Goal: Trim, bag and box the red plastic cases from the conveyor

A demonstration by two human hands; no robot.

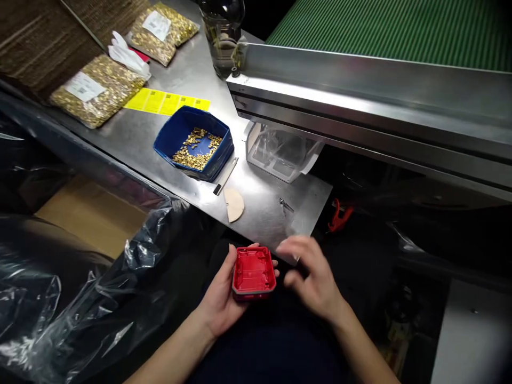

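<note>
My left hand (222,298) is wrapped around a red plastic housing (253,271), its open side facing up. Small posts and ribs show inside its walls. To the right of the housing, and apart from it, is my right hand (314,277), slightly blurred, with thumb and fingers spread and nothing visible between them. Beyond the hands, on the metal table (266,216), stands a blue bin (168,130) with many small brass-coloured parts (196,152) in it. A pale half-round disc (234,205) and a small metal piece (285,206) lie near the table's front edge.
Two bags of brass parts (100,90) (162,32), a yellow label strip (166,102) and a dark glass jar (224,42) sit farther back. A clear bin (280,154) stands below the green conveyor's metal frame (360,112). Plastic-lined box at left (96,213); orange clamp (339,216) at right.
</note>
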